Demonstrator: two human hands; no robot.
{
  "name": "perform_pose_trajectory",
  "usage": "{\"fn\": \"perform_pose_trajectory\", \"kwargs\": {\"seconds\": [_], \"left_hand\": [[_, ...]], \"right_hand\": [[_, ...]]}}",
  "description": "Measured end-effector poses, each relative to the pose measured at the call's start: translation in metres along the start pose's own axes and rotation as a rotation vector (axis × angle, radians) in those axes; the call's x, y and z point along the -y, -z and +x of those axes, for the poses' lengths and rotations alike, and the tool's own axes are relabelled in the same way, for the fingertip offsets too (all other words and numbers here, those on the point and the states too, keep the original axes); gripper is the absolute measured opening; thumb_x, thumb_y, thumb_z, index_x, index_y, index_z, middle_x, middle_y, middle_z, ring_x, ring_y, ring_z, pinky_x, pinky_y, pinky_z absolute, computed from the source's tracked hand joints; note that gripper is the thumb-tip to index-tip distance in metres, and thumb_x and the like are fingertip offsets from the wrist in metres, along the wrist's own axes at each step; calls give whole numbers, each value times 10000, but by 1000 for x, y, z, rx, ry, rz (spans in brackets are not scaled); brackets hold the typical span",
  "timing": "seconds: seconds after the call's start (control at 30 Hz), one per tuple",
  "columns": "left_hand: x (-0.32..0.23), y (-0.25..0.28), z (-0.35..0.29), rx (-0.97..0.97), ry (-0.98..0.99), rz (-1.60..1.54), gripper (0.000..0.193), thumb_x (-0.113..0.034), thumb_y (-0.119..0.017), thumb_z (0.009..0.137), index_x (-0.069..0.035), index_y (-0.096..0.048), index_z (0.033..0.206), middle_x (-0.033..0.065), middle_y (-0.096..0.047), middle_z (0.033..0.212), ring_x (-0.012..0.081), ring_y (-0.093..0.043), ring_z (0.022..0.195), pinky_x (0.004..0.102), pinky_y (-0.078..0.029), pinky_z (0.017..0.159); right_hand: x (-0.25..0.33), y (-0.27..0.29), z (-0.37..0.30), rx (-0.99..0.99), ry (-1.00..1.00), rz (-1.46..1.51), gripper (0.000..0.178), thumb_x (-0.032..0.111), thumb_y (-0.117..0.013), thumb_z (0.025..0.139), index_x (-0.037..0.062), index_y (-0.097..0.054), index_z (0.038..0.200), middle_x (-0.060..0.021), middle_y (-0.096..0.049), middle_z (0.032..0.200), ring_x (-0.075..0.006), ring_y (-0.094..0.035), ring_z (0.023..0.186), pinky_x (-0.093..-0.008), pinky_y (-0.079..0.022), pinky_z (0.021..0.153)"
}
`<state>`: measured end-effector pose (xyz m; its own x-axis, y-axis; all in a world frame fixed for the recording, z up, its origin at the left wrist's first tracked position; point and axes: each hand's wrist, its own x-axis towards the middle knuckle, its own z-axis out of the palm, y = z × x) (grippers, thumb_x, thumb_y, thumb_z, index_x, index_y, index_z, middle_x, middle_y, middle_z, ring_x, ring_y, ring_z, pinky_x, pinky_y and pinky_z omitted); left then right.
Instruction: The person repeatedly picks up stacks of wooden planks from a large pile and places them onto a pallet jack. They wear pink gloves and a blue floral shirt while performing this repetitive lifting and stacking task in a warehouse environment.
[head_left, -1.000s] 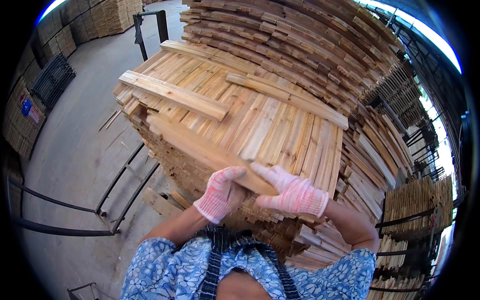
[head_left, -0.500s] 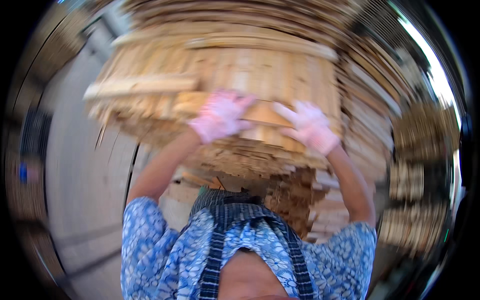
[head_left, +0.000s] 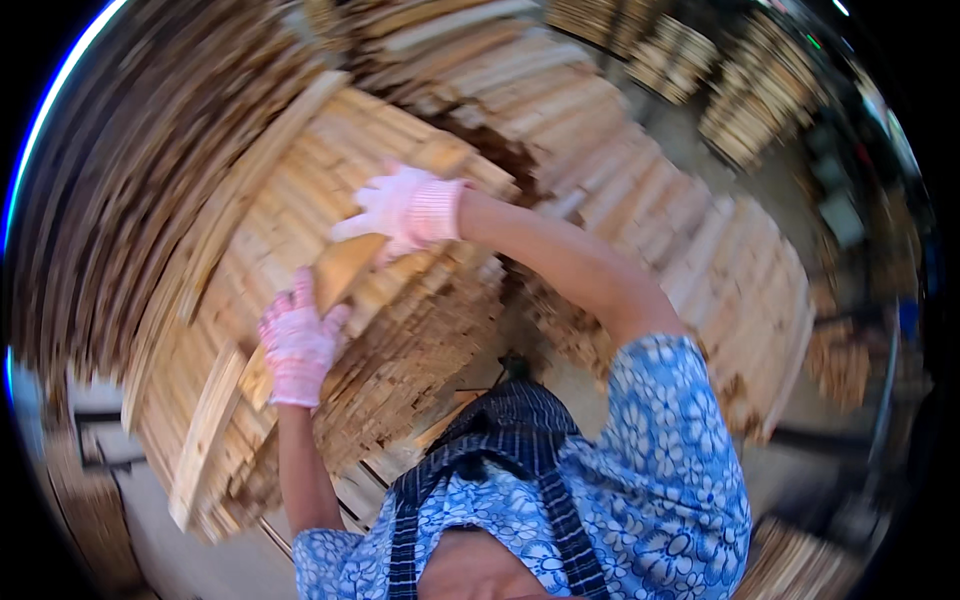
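A short, darker yellow wooden board [head_left: 345,268] lies slantwise on top of a stack of pale boards [head_left: 285,235]. My left hand [head_left: 302,340], in a pink and white glove, lies over the board with fingers stretched out and thumb apart. Part of the board is hidden under that hand. Near the board's far end is my right hand [head_left: 400,212], gloved alike, with fingers spread and its thumb side close to the board. Whether it touches the board I cannot tell. Motion blurs the fingers slightly.
A loose pale plank [head_left: 208,435] lies at the stack's near left end. A tall pile of boards [head_left: 130,180] rises at the far left. Another long timber stack [head_left: 640,190] stands to the right. Further bundles [head_left: 765,95] sit at the far right.
The whole view has turned, so the stack now slants across the left side. My hands now sit farther left in view, the right above the left. The darker board shows more clearly between them.
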<state>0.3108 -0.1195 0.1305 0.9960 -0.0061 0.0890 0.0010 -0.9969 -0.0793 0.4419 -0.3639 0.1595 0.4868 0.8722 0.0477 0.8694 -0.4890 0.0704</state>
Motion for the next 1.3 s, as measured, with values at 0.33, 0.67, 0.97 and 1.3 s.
{"fn": "perform_pose_trajectory", "kwargs": {"seconds": [0.33,0.67,0.97,1.3], "left_hand": [[-90,-23,-57,-235,-760,-868,639,-154,-794,857,-17,-554,1433,189,-622,1303,382,-544,1243,489,-437,1078],[-289,-159,-64,1473,-423,-1307,717,-402,-672,988,-81,-377,1558,204,-563,1422,328,-574,1283,457,-506,1038],[-516,-253,-108,1575,-105,-1576,915,-512,-696,932,-156,-232,1636,179,-488,1479,351,-537,1257,585,-431,1074],[-518,-197,-102,1334,-164,-1569,800,-443,-618,1018,-179,-177,1631,160,-531,1395,310,-591,1213,492,-570,886]], "right_hand": [[81,-27,-198,-201,-941,192,560,361,-710,885,203,-575,1405,-150,-663,1131,-328,-624,1103,-490,-480,995],[127,-161,-541,97,-2520,-185,877,704,-559,895,177,-378,1570,-314,-478,1429,-473,-425,1371,-653,-305,1116],[93,-181,-462,59,-2161,-191,578,499,-546,970,222,-510,1476,-267,-487,1399,-500,-393,1358,-655,-316,1121],[90,-182,-461,140,-2196,-97,485,435,-581,974,253,-571,1424,-244,-452,1497,-556,-345,1415,-696,-294,1133]]}}
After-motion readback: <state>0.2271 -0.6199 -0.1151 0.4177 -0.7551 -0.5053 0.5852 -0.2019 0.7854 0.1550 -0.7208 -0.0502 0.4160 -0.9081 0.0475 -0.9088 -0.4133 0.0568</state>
